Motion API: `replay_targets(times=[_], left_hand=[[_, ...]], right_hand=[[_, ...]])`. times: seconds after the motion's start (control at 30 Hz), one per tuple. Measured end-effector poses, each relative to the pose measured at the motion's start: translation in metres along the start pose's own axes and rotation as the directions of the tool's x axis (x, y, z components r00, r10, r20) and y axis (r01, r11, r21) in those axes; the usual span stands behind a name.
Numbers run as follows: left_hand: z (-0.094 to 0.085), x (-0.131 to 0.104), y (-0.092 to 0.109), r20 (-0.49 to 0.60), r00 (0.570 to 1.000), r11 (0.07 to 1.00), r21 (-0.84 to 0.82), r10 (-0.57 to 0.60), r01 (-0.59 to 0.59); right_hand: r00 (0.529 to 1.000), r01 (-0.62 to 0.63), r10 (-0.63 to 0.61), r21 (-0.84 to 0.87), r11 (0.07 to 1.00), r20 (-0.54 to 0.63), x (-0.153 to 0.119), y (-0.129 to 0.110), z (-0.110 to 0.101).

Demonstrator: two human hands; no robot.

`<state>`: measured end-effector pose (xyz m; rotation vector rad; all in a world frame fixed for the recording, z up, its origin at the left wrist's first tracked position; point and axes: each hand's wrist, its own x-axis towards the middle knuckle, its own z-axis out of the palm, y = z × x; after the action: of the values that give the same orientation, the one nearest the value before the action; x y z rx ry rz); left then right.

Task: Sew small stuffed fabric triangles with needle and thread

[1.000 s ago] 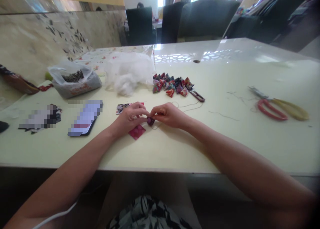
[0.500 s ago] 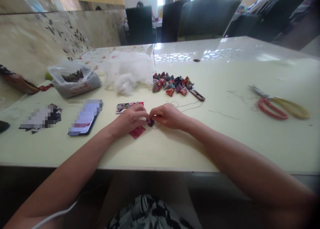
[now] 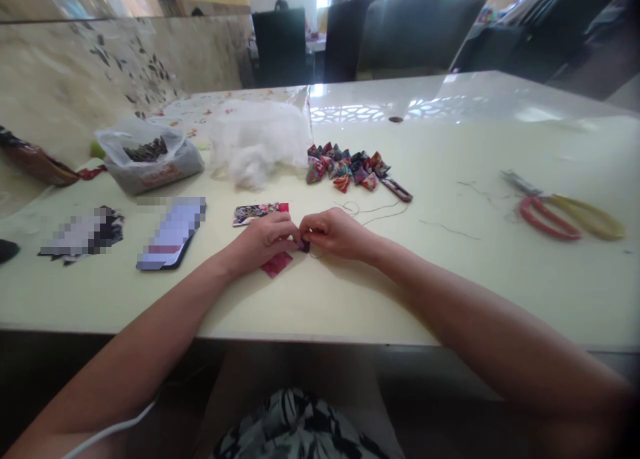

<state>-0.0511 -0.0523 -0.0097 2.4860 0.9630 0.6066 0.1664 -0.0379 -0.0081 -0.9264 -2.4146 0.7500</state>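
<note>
My left hand pinches a small dark purple piece of cloth near the middle of the table. My right hand is closed on the same piece from the right, its fingertips touching those of the left. Whether it also holds a needle is too small to tell. A thin thread runs on the table behind my right hand. Under my left hand lies a pinkish-red cloth square. Just behind that hand is a patterned cloth piece with a red end.
Several small stuffed cloth pieces sit beyond my hands, beside a brown thread snipper. White stuffing, a plastic bag and a phone are to the left. Scissors lie at the right.
The view has shifted slightly. Both hands stay together at the small cloth, with only slight finger movement.
</note>
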Motion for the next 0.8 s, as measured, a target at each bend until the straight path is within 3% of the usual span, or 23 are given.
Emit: replay_targets(times=[0.27,0.5,0.6,0.8], left_hand=[[-0.0009,-0.0019,0.0012,-0.008,1.0,0.998,-0.066,-0.02,0.019],[-0.0056,-0.0015,0.0039,0.081,0.996,0.999,0.037,0.021,-0.024],[-0.0047,-0.0025,0.0019,0.046,0.999,0.998,0.051,0.022,-0.024],[-0.0017,-0.0016,0.001,-0.004,0.999,0.99,-0.135,-0.034,0.033]], right_hand=[[0.999,-0.021,0.019,0.041,0.999,0.044,0.0002,-0.0034,-0.001],[0.997,-0.013,0.023,-0.136,0.991,0.073,0.0009,-0.0095,0.0027],[0.999,-0.028,0.029,-0.047,0.999,0.031,0.0006,-0.0065,0.0002],[0.996,-0.087,0.087,0.289,0.953,0.016,0.0002,0.0002,0.001]])
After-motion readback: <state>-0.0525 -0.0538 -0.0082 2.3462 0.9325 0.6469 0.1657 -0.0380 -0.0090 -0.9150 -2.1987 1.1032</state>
